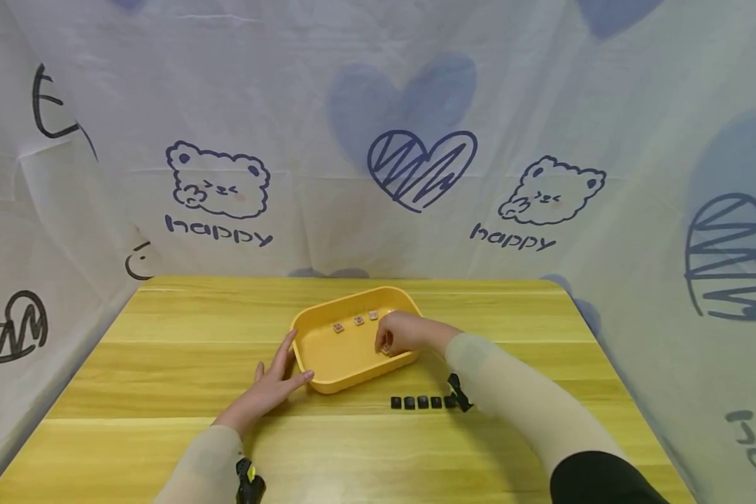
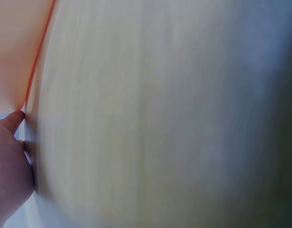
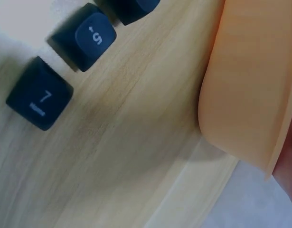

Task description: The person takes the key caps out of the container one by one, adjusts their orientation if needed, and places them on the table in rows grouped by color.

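Keycaps, small brown ones, are what you're working with: three sit in a row [image 1: 355, 320] along the far part of the yellow tray [image 1: 327, 381], and a fourth keycap [image 1: 386, 348] is right under your right hand [image 1: 402, 332] near the tray's right wall. Judging by their look, these are light, hard little plastic caps, stiff and a bit slick on the sides, so pinch one by two opposite sides with fingertip pads rather than pressing down on its top; they won't break, but they could easily flick away. Your right hand is curled down into the tray, fingertips bunched around that nearest cap; it looks like a pinch, though the head view is too small to confirm a firm hold, and the right wrist view shows only the tray's outer wall [image 3: 250, 95]. Your left hand [image 1: 271, 388] lies with fingers straight and relaxed, resting against the tray's left corner, thumb at the near rim, bracing it without gripping; the left wrist view is blurred but shows a fingertip [image 2: 10, 121] touching the tray edge. The tray sits mid-table on the wooden table [image 1: 164, 364]. In front of it, apart from it, lies a row of black keycaps [image 1: 416, 402], two of them marked 7 [image 3: 40, 95] and 5 [image 3: 91, 38].
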`<action>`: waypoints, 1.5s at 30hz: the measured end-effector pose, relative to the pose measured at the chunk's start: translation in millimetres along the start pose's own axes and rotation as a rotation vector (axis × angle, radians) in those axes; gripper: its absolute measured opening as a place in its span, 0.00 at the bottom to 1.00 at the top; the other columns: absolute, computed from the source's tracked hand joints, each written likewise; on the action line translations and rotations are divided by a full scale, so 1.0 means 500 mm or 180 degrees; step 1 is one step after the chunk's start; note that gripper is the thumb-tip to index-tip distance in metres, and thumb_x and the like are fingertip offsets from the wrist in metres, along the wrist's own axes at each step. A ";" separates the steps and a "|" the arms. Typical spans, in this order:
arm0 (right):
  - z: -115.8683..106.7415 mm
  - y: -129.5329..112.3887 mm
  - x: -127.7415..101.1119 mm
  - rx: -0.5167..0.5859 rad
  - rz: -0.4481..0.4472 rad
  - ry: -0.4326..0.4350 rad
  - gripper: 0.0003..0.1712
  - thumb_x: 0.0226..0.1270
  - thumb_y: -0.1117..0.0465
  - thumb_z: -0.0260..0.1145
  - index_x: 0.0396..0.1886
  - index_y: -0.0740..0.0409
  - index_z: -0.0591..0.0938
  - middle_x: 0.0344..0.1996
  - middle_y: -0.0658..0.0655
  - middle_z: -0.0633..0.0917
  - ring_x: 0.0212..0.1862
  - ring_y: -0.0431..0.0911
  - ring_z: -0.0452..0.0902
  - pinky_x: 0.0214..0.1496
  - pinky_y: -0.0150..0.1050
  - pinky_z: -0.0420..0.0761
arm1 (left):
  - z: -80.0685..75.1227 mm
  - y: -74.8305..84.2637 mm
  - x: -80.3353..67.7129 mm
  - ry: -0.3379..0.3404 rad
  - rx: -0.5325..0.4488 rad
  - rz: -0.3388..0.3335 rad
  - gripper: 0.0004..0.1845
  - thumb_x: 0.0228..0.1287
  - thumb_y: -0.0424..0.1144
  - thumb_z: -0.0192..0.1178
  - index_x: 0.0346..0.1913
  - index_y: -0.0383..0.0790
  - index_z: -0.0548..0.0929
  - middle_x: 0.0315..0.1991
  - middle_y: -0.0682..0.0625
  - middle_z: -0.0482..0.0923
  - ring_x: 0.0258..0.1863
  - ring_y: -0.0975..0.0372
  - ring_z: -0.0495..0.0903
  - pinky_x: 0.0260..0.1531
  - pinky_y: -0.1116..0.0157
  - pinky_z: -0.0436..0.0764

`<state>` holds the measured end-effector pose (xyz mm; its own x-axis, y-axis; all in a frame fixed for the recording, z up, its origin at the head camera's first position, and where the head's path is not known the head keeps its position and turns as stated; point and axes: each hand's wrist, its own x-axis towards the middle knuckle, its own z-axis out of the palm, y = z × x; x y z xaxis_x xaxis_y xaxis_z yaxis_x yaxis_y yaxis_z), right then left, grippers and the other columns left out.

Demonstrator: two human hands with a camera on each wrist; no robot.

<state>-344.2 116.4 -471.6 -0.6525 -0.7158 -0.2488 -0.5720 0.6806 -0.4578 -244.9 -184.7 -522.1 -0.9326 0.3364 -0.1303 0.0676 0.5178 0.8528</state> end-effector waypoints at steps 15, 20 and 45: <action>-0.021 0.000 -0.031 0.0014 -0.0239 0.0408 0.11 0.59 0.68 0.71 0.43 0.62 0.88 0.32 0.48 0.77 0.34 0.40 0.74 0.37 0.31 0.78 | -0.008 -0.001 -0.003 0.0092 0.0063 0.0094 0.48 0.71 0.51 0.56 0.78 0.52 0.32 0.74 0.31 0.47 0.73 0.42 0.46 0.62 0.37 0.19; -0.026 -0.003 -0.048 0.0061 -0.0190 0.0556 0.12 0.60 0.68 0.71 0.44 0.62 0.88 0.32 0.48 0.75 0.35 0.39 0.74 0.39 0.30 0.78 | -0.011 -0.002 -0.003 0.0068 0.0078 0.0082 0.48 0.72 0.52 0.55 0.78 0.52 0.31 0.74 0.31 0.47 0.73 0.41 0.46 0.62 0.37 0.19; -0.004 -0.061 -0.196 0.0726 -0.0343 0.1477 0.10 0.56 0.72 0.73 0.40 0.62 0.87 0.34 0.50 0.83 0.35 0.41 0.81 0.41 0.36 0.84 | 0.005 -0.002 0.004 0.0056 0.0017 0.0174 0.50 0.71 0.54 0.56 0.78 0.52 0.30 0.73 0.28 0.47 0.73 0.39 0.45 0.61 0.36 0.20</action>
<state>-264.1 166.0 -431.4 -0.7770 -0.6000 0.1904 -0.5590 0.5187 -0.6469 -245.7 -182.4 -524.5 -0.9335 0.3506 -0.0747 0.1205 0.5032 0.8557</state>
